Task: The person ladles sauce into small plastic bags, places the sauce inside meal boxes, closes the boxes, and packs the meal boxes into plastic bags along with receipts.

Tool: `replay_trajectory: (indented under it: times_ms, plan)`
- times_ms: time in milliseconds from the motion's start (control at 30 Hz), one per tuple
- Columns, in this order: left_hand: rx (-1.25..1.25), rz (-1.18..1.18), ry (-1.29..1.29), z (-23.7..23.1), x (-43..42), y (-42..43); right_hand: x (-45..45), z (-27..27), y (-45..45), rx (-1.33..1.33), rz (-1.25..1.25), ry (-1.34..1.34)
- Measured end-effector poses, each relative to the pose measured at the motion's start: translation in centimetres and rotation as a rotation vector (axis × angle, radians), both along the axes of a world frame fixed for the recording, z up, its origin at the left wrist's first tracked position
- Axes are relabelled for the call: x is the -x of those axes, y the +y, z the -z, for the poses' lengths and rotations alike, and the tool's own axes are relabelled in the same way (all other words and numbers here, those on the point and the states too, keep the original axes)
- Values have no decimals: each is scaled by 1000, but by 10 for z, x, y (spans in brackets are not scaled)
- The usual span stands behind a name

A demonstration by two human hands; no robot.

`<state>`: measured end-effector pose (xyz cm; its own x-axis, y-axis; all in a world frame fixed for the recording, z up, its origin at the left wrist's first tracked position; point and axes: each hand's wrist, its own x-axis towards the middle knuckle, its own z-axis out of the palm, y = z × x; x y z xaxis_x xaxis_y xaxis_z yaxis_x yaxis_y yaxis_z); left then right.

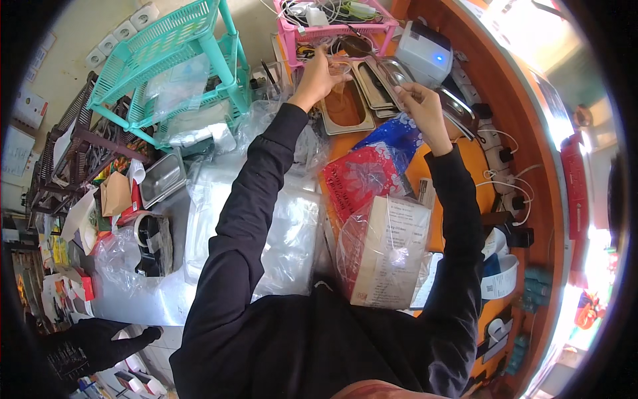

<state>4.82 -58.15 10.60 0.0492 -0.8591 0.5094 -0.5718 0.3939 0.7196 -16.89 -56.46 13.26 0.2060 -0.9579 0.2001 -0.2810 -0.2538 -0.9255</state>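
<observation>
Near the top of the head view, my left hand (321, 75) holds a small clear plastic cup (342, 65). The cup is over a rectangular metal pan (350, 130) with orange-brown sauce (344, 110) in it. My right hand (422, 107) pinches the thin handle of a metal ladle (354, 46). The ladle's bowl is raised beside the cup, at its upper right. To the right of the sauce pan lie metal lids or pans (375, 90), partly behind the handle. Whether the cup holds sauce is hard to see.
A turquoise plastic rack (209, 55) stands at left, and a pink rack (334, 31) with cables at the back. A white label printer (423, 52) is at right. Nearer me lie clear plastic bags (289, 234) and a bagged paper package (389, 249). Another person (84, 344) is at lower left.
</observation>
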Motion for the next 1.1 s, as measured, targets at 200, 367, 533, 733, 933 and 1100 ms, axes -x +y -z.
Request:
replay_trajectory:
  times_ms: [200, 367, 533, 733, 933, 1100]
  plan:
    - [18, -36, -74, -2, -12, 2, 4, 38, -10, 346, 29, 420]
    - [-22, 11, -12, -12, 2, 8, -23, 65, -14, 304, -60, 653]
    - [24, -121, 13, -7, 16, 8, -70, 38, -16, 762, 102, 274]
    - [-112, 166, 410, 1, -7, 1, -70, 22, -33, 546, 44, 226]
    - [-79, 202, 428, -15, -9, 4, -47, 15, -49, 403, -35, 209]
    - [10, 80, 252, -29, 8, 8, -53, 3, -47, 575, -145, 23]
